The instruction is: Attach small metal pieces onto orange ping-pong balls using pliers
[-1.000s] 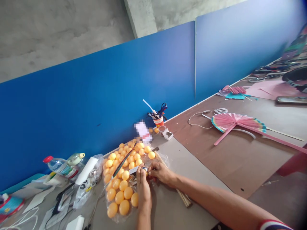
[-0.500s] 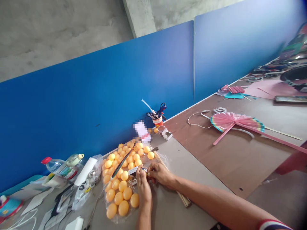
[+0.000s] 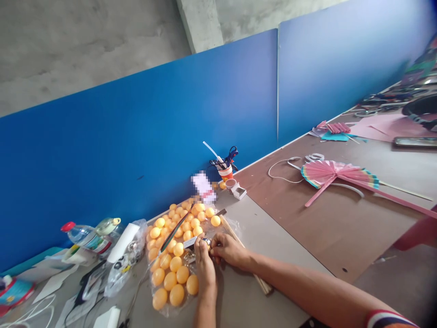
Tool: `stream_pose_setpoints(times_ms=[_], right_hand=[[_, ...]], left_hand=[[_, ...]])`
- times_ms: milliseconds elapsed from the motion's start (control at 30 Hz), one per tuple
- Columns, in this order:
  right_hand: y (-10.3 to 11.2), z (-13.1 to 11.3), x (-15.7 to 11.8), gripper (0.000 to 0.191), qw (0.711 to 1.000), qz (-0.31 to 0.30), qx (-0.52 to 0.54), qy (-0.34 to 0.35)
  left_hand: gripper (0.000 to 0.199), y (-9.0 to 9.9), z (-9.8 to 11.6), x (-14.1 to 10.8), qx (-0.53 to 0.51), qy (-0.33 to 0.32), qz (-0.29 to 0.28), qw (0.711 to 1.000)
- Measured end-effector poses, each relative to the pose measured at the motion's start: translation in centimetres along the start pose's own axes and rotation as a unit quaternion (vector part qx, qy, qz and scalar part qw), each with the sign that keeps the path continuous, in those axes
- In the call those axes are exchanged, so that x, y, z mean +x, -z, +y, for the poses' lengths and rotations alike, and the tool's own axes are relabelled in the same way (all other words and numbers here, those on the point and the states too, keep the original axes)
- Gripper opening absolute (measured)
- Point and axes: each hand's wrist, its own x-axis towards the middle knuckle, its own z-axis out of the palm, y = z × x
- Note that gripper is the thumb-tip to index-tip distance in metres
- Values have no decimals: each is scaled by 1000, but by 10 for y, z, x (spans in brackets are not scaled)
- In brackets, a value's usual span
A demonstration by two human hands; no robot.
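Observation:
A small shiny metal ball (image 3: 206, 242) is held between my two hands at the bag's right side. My left hand (image 3: 206, 272) is closed on it from the left, fingers pointing away from me. From the right, the fingertips of my right hand (image 3: 228, 250) pinch at the same piece; their exact grip is partly hidden. Beside the left hand lies a clear plastic bag of orange balls (image 3: 176, 275), with a dark strap (image 3: 175, 229) across it. Small metallic pieces (image 3: 190, 256) show at the left hand's edge. Thin wooden sticks (image 3: 262, 284) lie under the right forearm.
Along the blue partition (image 3: 153, 150) stand a cup of tools (image 3: 225, 172) and a small open white box (image 3: 240, 193). A pink folded-paper fan (image 3: 336, 174) lies at right. Bottles (image 3: 87, 238), a white roll (image 3: 123, 243), papers and cables crowd the left side.
The view has shifted very slightly. Both hands stay together on the small metal ball, with only tiny finger movement.

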Motion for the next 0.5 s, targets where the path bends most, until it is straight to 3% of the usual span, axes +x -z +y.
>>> stream_pose_setpoints(times_ms=[233,500], right_hand=[[2,-3,-1,20,998,-15,-27,49],[1,-8,-5,17,997,2,-57,42]], left_hand=[[39,-2,0,1,-53,28,-8,998],[39,0,-1,0,-66,36,-8,997]])
